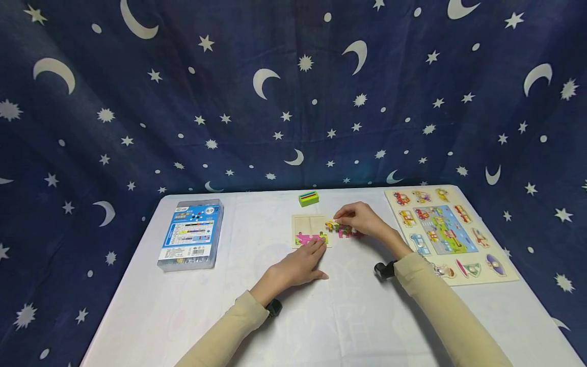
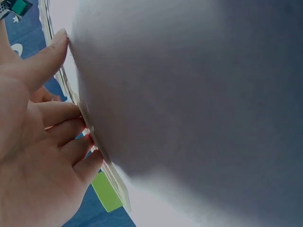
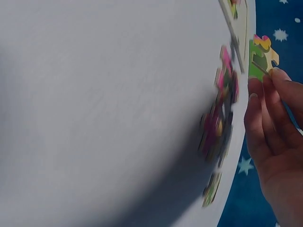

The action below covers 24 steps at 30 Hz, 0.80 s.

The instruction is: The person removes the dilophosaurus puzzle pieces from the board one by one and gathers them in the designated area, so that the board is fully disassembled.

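The right hand (image 1: 359, 218) is pinching a puzzle piece (image 3: 262, 59) by the wooden tray (image 1: 302, 223)'s right edge, the bare far half lying leftward, while the left hand (image 1: 300, 263) is resting, fingers extended, on the near side.

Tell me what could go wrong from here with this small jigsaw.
The right grip pinches a puzzle piece near its edge, so it might slip or twist.

The loose pieces lie bunched right beside the tray, so a low sweep could scatter them.

The left grip reaches over the tray's near edge onto the pink section; with the area beyond bare, a push could shift those placed pieces out of line.
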Each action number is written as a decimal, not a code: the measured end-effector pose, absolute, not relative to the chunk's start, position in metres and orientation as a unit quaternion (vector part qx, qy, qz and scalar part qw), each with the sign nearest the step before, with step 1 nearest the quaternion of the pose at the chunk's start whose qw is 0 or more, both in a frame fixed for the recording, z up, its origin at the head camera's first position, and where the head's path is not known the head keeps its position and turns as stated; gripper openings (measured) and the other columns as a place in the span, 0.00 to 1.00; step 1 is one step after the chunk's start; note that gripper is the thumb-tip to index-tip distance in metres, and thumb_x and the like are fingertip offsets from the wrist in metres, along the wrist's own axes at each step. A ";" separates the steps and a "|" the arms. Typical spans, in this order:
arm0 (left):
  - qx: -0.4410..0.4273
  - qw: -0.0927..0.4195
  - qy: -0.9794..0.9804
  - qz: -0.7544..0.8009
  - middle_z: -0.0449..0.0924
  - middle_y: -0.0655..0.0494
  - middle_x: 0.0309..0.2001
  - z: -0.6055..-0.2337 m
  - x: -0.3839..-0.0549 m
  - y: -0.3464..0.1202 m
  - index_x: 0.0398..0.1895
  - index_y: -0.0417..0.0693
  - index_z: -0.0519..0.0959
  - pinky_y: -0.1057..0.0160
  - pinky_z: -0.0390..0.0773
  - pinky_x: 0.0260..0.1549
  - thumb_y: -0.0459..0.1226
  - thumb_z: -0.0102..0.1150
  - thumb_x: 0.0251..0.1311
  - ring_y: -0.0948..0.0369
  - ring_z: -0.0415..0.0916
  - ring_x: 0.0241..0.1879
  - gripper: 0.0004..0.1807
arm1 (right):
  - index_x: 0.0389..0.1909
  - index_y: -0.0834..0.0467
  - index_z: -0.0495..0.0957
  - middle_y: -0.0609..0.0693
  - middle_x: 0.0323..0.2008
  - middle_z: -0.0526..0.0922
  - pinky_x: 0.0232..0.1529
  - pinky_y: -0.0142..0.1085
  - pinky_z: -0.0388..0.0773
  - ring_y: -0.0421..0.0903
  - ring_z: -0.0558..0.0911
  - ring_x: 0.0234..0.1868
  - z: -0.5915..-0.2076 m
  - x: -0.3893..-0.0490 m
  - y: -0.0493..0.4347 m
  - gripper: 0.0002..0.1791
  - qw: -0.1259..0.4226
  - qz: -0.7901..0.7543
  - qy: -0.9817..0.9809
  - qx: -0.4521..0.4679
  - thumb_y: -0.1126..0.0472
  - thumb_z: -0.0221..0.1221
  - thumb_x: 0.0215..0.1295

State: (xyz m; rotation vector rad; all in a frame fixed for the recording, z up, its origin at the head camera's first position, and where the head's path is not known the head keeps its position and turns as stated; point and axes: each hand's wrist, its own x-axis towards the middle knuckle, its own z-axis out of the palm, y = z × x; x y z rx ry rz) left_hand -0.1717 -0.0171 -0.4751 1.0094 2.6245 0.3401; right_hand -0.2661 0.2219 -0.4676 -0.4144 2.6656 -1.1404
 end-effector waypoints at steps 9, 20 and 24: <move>0.352 0.156 0.915 0.121 0.53 0.47 0.82 -0.475 -0.171 -0.017 0.80 0.39 0.58 0.54 0.56 0.78 0.53 0.62 0.69 0.51 0.50 0.82 0.45 | 0.46 0.62 0.87 0.55 0.36 0.88 0.31 0.35 0.81 0.46 0.84 0.31 -0.468 -0.261 0.253 0.08 0.109 -0.418 0.896 -0.106 0.65 0.62 0.71; 0.347 0.160 0.917 0.113 0.51 0.49 0.83 -0.475 -0.172 -0.017 0.81 0.41 0.57 0.56 0.55 0.79 0.55 0.61 0.69 0.53 0.48 0.82 0.46 | 0.49 0.66 0.85 0.55 0.34 0.89 0.30 0.36 0.82 0.47 0.86 0.31 -0.465 -0.252 0.285 0.10 0.118 -0.423 0.895 -0.078 0.66 0.59 0.74; 0.349 0.163 0.915 0.121 0.50 0.50 0.83 -0.477 -0.173 -0.018 0.81 0.42 0.56 0.55 0.55 0.79 0.55 0.61 0.69 0.54 0.47 0.82 0.46 | 0.50 0.66 0.84 0.55 0.34 0.89 0.30 0.35 0.81 0.47 0.87 0.32 -0.466 -0.249 0.296 0.11 0.119 -0.414 0.899 -0.071 0.65 0.59 0.74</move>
